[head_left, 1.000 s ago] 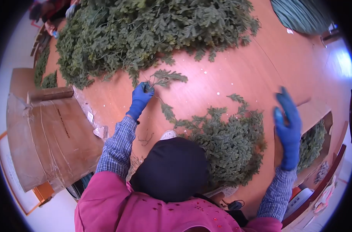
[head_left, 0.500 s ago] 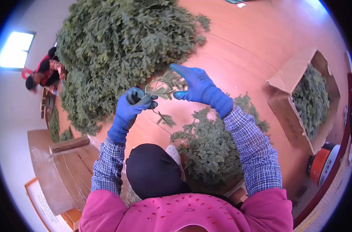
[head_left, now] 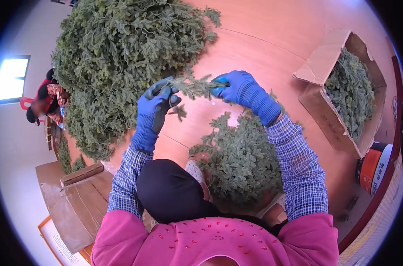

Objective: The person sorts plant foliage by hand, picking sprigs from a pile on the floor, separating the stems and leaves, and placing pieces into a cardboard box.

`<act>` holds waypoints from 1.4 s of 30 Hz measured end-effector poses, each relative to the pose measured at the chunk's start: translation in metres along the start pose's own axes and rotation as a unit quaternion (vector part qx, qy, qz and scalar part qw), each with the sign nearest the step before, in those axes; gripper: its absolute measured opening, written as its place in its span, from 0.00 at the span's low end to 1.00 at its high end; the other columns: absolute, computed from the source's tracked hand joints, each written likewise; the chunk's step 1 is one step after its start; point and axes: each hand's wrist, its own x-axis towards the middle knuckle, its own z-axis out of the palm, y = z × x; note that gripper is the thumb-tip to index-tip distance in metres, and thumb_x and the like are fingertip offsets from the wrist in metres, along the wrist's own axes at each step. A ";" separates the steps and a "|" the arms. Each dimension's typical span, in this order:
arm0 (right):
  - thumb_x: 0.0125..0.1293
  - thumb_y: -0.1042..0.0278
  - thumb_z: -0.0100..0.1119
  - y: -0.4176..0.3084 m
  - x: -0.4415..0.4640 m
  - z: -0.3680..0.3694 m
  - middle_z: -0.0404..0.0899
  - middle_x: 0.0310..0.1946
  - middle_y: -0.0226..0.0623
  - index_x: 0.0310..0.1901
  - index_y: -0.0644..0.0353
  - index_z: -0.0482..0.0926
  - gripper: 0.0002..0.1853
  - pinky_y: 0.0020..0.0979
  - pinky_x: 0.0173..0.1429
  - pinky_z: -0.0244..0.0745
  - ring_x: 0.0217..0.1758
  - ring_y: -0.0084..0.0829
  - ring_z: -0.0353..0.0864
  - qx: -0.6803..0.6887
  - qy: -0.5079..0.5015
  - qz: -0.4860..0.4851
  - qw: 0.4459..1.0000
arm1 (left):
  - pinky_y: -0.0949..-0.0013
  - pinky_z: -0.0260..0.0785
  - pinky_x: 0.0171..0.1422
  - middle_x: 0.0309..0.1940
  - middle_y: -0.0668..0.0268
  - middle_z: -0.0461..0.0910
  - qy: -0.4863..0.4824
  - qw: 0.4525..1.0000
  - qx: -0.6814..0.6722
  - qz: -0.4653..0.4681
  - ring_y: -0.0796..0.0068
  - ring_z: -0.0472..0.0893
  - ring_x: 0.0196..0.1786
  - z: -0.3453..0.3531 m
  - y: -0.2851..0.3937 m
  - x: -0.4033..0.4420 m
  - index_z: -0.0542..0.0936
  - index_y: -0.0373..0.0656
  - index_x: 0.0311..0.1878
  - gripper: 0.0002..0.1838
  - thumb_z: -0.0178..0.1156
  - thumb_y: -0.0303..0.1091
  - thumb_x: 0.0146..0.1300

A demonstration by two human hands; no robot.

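A green sprig [head_left: 192,88], artificial-looking, stretches between my two gloved hands over the floor. My left hand [head_left: 155,104], in a blue glove, is closed around the sprig's left end, with a small side twig [head_left: 178,113] hanging below the fingers. At the other end, my right hand [head_left: 237,88] pinches the leafy tip between thumb and fingers. Just beyond my left hand rises a large heap of green branches [head_left: 122,62]. Closer to my body, a smaller pile of sprigs [head_left: 241,159] lies by my feet, below my right arm.
To the right, an open cardboard box [head_left: 325,111] holds more greenery. Behind it is an orange and white bucket [head_left: 375,168]. Flattened cardboard [head_left: 82,208] lies on the left. Another person [head_left: 46,97] bends over beside the heap at far left.
My right hand was open beside the sprig and has now closed on its tip. The sprig is drawn straighter between both hands, and the view has shifted slightly.
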 end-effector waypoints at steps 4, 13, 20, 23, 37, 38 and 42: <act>0.60 0.54 0.61 0.019 0.005 0.015 0.85 0.33 0.36 0.44 0.47 0.84 0.13 0.37 0.44 0.77 0.36 0.38 0.84 -0.030 0.131 -0.067 0.989 | 0.69 0.71 0.33 0.36 0.59 0.77 -0.078 0.989 -0.103 -0.071 0.81 0.72 0.23 -0.012 -0.009 0.010 0.74 0.37 0.43 0.05 0.51 0.25 0.66; 0.65 0.56 0.59 0.041 0.019 -0.017 0.84 0.36 0.37 0.49 0.65 0.81 0.20 0.29 0.52 0.78 0.39 0.24 0.83 0.214 -0.056 -0.072 0.973 | 0.74 0.66 0.27 0.32 0.62 0.75 -0.080 0.923 -0.296 -0.232 0.85 0.67 0.18 -0.020 -0.015 0.007 0.69 0.38 0.57 0.18 0.39 0.22 0.65; 0.65 0.63 0.57 0.073 0.027 0.002 0.84 0.45 0.34 0.52 0.56 0.82 0.16 0.27 0.55 0.75 0.45 0.26 0.82 0.224 -0.048 -0.160 0.960 | 0.75 0.64 0.26 0.32 0.63 0.75 -0.088 0.923 -0.301 -0.223 0.86 0.65 0.17 -0.019 -0.016 0.006 0.67 0.38 0.62 0.20 0.40 0.24 0.67; 0.61 0.69 0.58 0.030 0.018 -0.011 0.80 0.51 0.38 0.52 0.55 0.80 0.17 0.35 0.55 0.76 0.48 0.32 0.81 0.065 -0.048 -0.015 0.997 | 0.77 0.65 0.27 0.33 0.64 0.75 -0.100 0.956 -0.193 -0.196 0.88 0.65 0.20 -0.018 -0.016 0.005 0.68 0.33 0.59 0.18 0.43 0.25 0.68; 0.61 0.63 0.64 0.000 -0.012 0.066 0.83 0.37 0.35 0.48 0.59 0.79 0.15 0.32 0.39 0.80 0.38 0.24 0.82 0.346 -0.119 -0.076 0.928 | 0.72 0.70 0.30 0.32 0.61 0.78 0.029 0.992 -0.119 -0.039 0.83 0.69 0.19 0.000 -0.029 0.009 0.68 0.33 0.60 0.22 0.50 0.24 0.62; 0.61 0.63 0.64 0.005 -0.004 0.083 0.83 0.37 0.35 0.48 0.59 0.79 0.15 0.32 0.39 0.80 0.38 0.24 0.82 0.346 -0.118 -0.075 0.928 | 0.72 0.70 0.30 0.32 0.61 0.78 0.028 0.992 -0.119 -0.040 0.83 0.69 0.19 0.001 -0.029 0.009 0.68 0.33 0.60 0.22 0.50 0.24 0.62; 0.62 0.67 0.64 -0.009 0.001 0.126 0.81 0.34 0.35 0.46 0.64 0.79 0.14 0.25 0.34 0.79 0.34 0.21 0.81 0.564 -0.110 -0.036 0.818 | 0.70 0.73 0.32 0.32 0.60 0.79 0.002 0.989 -0.147 -0.030 0.81 0.72 0.20 0.008 -0.035 0.011 0.69 0.34 0.60 0.20 0.53 0.26 0.65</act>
